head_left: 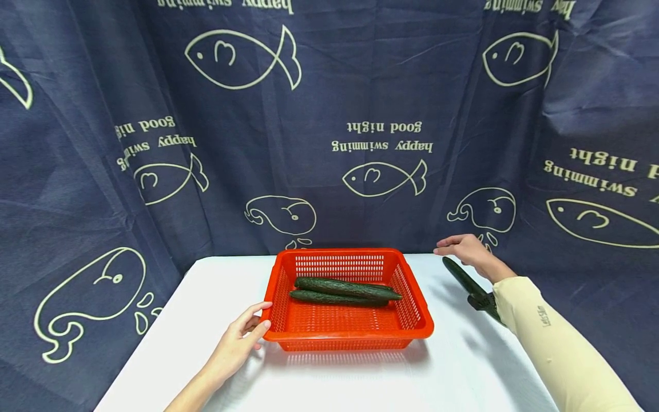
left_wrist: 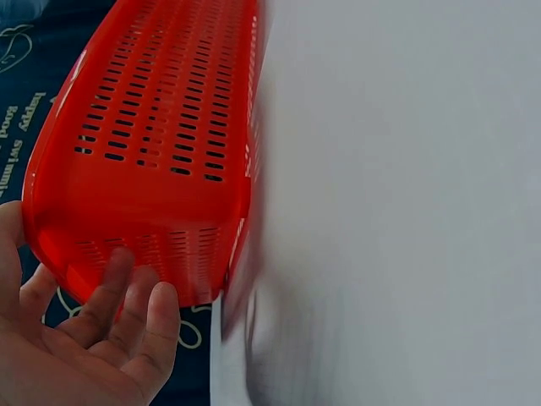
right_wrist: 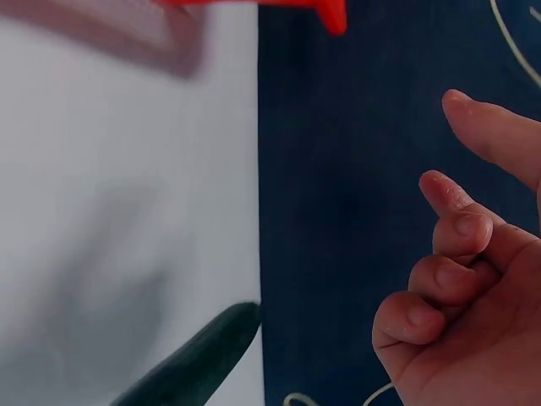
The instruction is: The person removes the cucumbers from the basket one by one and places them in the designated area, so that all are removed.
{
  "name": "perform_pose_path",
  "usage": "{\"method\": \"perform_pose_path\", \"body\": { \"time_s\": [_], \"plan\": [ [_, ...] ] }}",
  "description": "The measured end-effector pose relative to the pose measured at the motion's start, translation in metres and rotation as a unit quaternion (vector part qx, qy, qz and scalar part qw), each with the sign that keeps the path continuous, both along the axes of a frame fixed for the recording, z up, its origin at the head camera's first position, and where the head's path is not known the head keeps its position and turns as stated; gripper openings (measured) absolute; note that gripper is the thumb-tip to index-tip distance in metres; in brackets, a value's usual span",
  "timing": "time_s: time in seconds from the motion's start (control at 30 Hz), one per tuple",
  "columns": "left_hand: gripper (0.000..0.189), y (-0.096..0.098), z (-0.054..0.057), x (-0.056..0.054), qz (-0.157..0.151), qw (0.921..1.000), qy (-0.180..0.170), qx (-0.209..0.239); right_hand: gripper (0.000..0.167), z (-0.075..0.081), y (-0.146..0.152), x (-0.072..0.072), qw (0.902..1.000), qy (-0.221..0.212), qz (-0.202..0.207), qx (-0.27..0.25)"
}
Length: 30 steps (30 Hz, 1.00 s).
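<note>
In the head view, a red plastic basket [head_left: 350,335] with slotted walls stands on the white table. Long dark green cucumbers [head_left: 340,289] lie side by side across it. My left hand [head_left: 242,337] grips the basket's front left corner; the left wrist view shows the thumb at the rim and the other fingers [left_wrist: 156,330] by the outer wall. Right of the basket, another cucumber [head_left: 463,277] lies on the table, partly hidden by my right sleeve. My right hand [head_left: 471,252] is above its far end, fingers loosely bent and holding nothing, as the right wrist view also shows.
The white-covered table [head_left: 340,383] ends just behind the basket. A dark blue curtain [head_left: 319,114] with fish and whale outlines hangs along the back and sides. A small dark object [head_left: 481,300] shows by my right cuff, overlapping the loose cucumber.
</note>
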<state>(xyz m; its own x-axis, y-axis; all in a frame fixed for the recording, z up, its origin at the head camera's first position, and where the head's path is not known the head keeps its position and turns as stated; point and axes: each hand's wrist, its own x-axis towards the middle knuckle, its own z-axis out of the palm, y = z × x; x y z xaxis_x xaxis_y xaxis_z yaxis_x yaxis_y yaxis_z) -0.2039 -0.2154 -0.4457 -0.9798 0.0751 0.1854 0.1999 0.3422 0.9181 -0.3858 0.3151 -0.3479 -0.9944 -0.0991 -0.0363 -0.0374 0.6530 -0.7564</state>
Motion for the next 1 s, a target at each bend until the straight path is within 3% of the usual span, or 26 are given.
{"method": "perform_pose_path", "body": {
  "time_s": [0.43, 1.0],
  "plan": [
    [0.043, 0.001, 0.0, 0.002, -0.003, 1.0, 0.008, -0.001, 0.054, 0.018, -0.038, 0.0, 0.9988, -0.017, 0.042, -0.017],
    [0.043, 0.002, 0.001, 0.002, -0.005, 1.0, 0.005, 0.005, 0.046, 0.021, -0.084, 0.002, 0.9939, -0.025, 0.105, -0.021]
  ]
}}
